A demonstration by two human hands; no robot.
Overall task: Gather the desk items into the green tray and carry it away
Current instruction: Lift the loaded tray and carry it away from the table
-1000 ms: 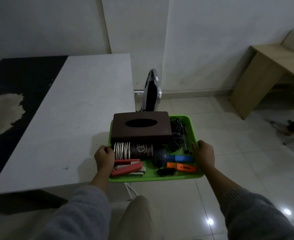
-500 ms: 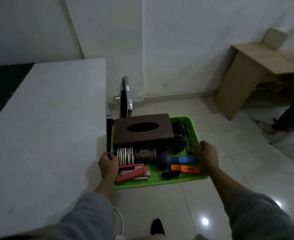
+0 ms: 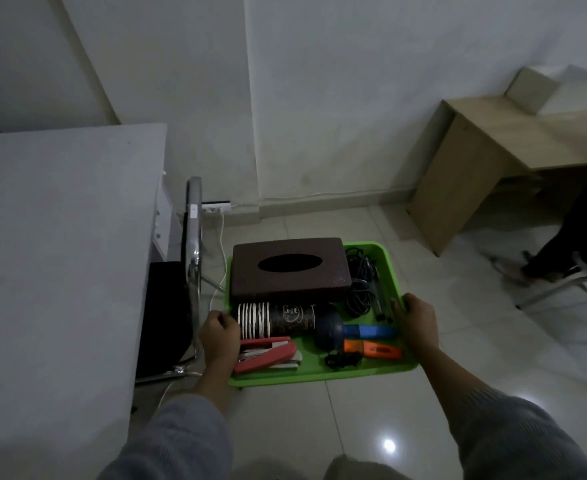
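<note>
Gathering looks done, carry-away underway. Green tray point(image 3: 394, 271) is held off the surface point(image 3: 60, 254), out over the tiled floor point(image 3: 458, 341), just right of a chair point(image 3: 193, 258) w/ chrome frame.

Left hand point(image 3: 220, 336) is curled over the tray's left rim, fingers closed round the edge. Right hand point(image 3: 415, 323) is wrapped on the right rim, thumb over the top, fingers under, so not visible. Tray sits roughly level between them.

Contents, far to near:
- brown tissue box point(image 3: 290, 268) across the far part, fills most of the width
- black cable point(image 3: 359, 289) coiled to its right, w/ what may be pens beside it (too dim to tell)
- stack of paper cups point(image 3: 274, 320) lying on its side in front of the box
- dark round item point(image 3: 328, 330) next to the cups, can't ID it
- blue marker point(image 3: 370, 330) and orange marker point(image 3: 371, 349) side by side, near right
- red stapler point(image 3: 267, 355) at near left, by the left hand
- small black clip-like bit point(image 3: 342, 360) near the front rim

The visible part of the surface shows nothing left to collect; its far left is out of view, so can't confirm 100%. What's left, as I judge it: walk the tray to wherever it goes and set it down. No drop-off spot is evident. A wooden desk point(image 3: 492, 147) stands at the right wall.
</note>
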